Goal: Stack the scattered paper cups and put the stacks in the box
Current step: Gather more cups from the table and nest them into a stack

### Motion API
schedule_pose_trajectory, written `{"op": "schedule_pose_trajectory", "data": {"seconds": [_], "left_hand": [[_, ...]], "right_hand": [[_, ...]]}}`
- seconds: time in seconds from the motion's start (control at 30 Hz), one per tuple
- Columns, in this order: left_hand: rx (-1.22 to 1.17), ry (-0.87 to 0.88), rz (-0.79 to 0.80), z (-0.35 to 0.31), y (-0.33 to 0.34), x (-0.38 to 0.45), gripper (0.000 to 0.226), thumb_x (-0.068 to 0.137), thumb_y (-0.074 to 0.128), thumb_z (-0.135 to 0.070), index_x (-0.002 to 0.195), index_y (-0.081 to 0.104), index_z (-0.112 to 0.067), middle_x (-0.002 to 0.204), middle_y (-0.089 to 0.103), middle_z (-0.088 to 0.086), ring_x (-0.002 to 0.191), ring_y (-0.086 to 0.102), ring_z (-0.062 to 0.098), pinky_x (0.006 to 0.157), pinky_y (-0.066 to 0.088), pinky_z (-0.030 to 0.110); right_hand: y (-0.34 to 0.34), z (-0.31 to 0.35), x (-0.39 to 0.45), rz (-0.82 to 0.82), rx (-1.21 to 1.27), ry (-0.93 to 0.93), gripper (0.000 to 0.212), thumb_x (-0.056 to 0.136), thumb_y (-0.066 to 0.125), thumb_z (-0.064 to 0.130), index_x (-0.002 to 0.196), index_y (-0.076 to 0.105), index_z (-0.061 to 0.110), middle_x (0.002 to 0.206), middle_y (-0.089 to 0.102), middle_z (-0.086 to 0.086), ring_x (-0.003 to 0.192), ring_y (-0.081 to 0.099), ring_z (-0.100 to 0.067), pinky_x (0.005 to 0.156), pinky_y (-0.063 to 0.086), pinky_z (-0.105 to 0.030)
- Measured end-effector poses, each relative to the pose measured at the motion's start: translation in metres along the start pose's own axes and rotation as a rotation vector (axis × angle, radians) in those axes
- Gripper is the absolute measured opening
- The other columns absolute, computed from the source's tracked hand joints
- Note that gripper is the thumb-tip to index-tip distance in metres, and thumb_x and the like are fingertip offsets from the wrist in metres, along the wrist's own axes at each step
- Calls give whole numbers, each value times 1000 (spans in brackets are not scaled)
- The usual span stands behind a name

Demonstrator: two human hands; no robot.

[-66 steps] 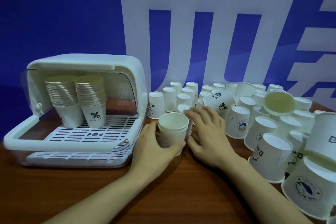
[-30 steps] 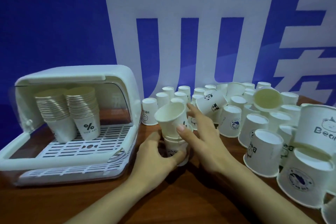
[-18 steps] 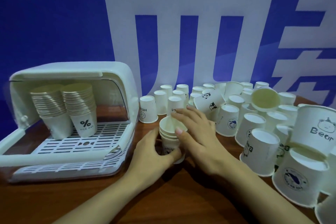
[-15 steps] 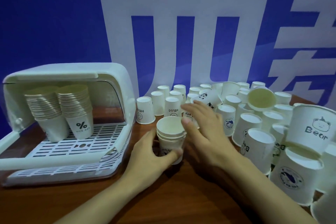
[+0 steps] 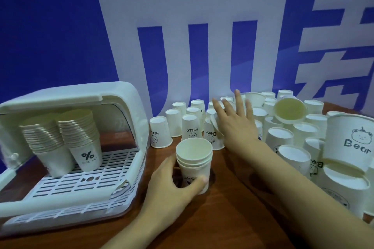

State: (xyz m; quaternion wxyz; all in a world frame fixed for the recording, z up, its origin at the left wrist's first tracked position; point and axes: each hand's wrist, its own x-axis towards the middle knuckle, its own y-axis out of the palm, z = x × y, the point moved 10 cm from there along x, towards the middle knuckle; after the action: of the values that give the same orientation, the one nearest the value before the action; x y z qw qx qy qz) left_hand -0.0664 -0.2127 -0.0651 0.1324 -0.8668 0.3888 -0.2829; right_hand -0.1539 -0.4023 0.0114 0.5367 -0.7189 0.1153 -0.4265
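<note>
My left hand [image 5: 172,185] grips a short stack of white paper cups [image 5: 194,162] standing upright on the brown table, mouth up. My right hand [image 5: 235,122] reaches over the scattered cups [image 5: 281,137] behind it, fingers spread and straight, palm over a tilted cup [image 5: 215,127]; I see nothing held in it. Most scattered cups stand upside down; some carry "HELLO" or "Bear" prints. The white box [image 5: 125,107] stands open at the left with two tall cup stacks [image 5: 79,135] on its slatted rack.
A blue wall with large white characters [image 5: 192,36] rises right behind the table. Large cups [image 5: 348,147] crowd the right edge close to my right forearm. Bare wooden table [image 5: 232,218] lies in front of the held stack.
My right hand has left the held stack and reached back over the scattered cups with fingers spread. The stack gained a cup over the earlier frames. My left hand keeps its grip.
</note>
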Motion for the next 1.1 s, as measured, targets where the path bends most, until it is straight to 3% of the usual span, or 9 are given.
{"op": "schedule_pose_trajectory", "data": {"seconds": [0.1,0.2,0.3,0.37,0.53,0.7,0.83,1.0,1.1], "left_hand": [[2,-5,16,4,1,0,50,74,91,-40,111,61,-55,112,71,-28,104,65,-8,81,51,8],[0,-1,23,4,1,2,51,73,90,-43,112,61,-56,113,70,-29,105,65,-9,82,50,8],[-4,1,3,4,-2,3,45,74,90,-39,109,64,-51,112,72,-29,103,66,-9,82,50,8],[-6,5,-8,2,-3,2,47,71,88,-45,113,65,-47,112,72,-27,104,66,-9,83,52,10],[-42,-17,4,0,0,1,62,65,82,-56,123,67,-41,110,76,-21,101,71,-1,87,58,27],[-47,-4,25,-7,-2,-2,48,76,87,-47,119,67,-42,110,76,-22,100,71,0,87,59,27],[-43,-10,-7,-9,-3,-4,49,69,82,-54,115,68,-42,106,76,-22,96,72,1,85,60,32],[24,-24,-67,1,-7,-1,64,67,79,-64,125,64,-42,112,75,-19,98,71,2,87,61,39],[31,-52,-105,6,-11,0,64,64,77,-68,122,65,-42,108,76,-17,96,71,3,86,61,41]], "right_hand": [[4,-13,2,5,-46,117,86,88,62,19,160,16,20,158,27,-12,154,-4,-41,120,-6,-63],[-15,-9,-7,-234,10,87,68,58,79,12,124,62,16,132,52,-16,136,22,-36,109,20,-55],[-49,-7,-25,-500,126,45,60,56,84,33,114,68,25,118,53,-11,120,32,-31,87,25,-44],[-71,-6,-39,-551,351,51,64,60,82,51,120,68,31,113,49,-6,111,36,-27,86,29,-40],[-66,16,-71,-261,1118,104,54,61,69,75,96,69,33,93,67,12,86,60,-2,69,41,-13],[-48,26,-77,-135,1074,72,64,60,67,78,105,71,32,96,71,14,89,64,-5,79,53,-28],[-44,32,-80,-51,988,-29,98,63,62,83,147,45,35,127,60,13,115,57,-8,100,47,-32],[-45,30,-80,-126,995,-81,59,91,37,73,124,67,34,112,62,20,112,55,0,101,44,-37],[-36,34,-78,-136,842,-110,54,92,41,66,118,72,29,114,66,16,112,55,-10,100,44,-43]]}}
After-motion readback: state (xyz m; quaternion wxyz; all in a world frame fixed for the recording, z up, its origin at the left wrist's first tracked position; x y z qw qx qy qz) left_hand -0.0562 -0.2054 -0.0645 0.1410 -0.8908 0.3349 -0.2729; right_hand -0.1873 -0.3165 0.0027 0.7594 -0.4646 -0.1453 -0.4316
